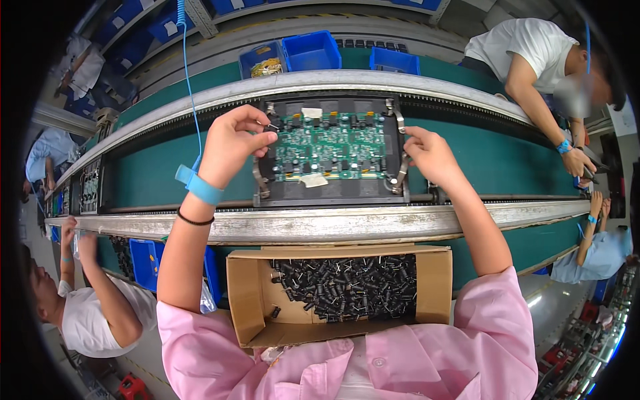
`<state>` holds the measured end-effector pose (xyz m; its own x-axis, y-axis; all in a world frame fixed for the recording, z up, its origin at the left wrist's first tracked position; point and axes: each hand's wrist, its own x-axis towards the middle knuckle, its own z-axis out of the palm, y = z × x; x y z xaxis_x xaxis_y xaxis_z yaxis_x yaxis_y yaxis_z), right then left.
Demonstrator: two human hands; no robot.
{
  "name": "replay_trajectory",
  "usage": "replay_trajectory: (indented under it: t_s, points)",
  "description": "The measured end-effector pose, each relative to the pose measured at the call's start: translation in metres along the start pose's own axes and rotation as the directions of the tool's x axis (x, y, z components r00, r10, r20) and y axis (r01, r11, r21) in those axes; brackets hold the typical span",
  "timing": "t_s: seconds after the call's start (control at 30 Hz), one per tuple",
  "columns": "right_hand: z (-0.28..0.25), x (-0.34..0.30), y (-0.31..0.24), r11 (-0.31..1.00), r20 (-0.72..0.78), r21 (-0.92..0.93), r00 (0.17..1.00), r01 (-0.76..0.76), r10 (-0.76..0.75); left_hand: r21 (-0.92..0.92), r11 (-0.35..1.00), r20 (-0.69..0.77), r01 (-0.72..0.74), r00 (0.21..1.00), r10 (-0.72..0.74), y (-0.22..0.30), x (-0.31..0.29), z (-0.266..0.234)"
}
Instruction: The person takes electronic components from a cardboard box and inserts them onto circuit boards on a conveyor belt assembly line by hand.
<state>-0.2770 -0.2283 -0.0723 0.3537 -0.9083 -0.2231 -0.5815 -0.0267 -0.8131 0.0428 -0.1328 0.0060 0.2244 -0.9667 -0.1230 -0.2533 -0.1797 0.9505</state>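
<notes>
Between the thumb and fingertips of my left hand (237,141) is a small black capacitor (272,127), held over the upper left of a green circuit board panel (331,143). The panel lies in a black carrier tray (320,193) on the conveyor, with pieces of beige tape at its upper and lower edges. My right hand (430,153) is curled at the tray's right side, its fingertips against a metal handle (401,120). In front of my body stands an open cardboard box (245,300) with many loose black capacitors (353,287) showing wire leads.
Metal rails (320,225) border the green conveyor belt (160,167). Beyond the far rail stand blue bins (311,52). A blue coiled cord (190,87) runs down to my left wrist strap (200,187). Co-workers (527,60) work at both sides. Another tray (90,187) sits farther left.
</notes>
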Motion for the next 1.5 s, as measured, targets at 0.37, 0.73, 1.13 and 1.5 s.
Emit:
replay_trajectory:
  t_s: [0.37,0.73,1.13,1.5]
  points:
    - [-0.037,-0.021,0.021,0.969,0.263,0.088,0.933,0.231,-0.246,-0.019,0.996,0.059,0.084,0.995,-0.083,-0.013,0.022,0.058]
    - [-0.028,-0.017,0.033,0.943,0.237,0.275,0.937,0.188,-0.256,-0.062,0.997,-0.083,0.039,0.996,-0.044,-0.027,0.024,0.062]
    - [-0.020,-0.024,0.027,0.958,0.251,0.221,0.939,0.182,-0.236,0.333,0.943,-0.128,0.004,0.991,0.041,-0.032,0.028,0.070]
    - [-0.014,-0.025,0.028,0.952,0.259,0.248,0.935,0.180,-0.244,0.418,0.908,-0.137,-0.010,0.988,0.074,-0.036,0.031,0.074]
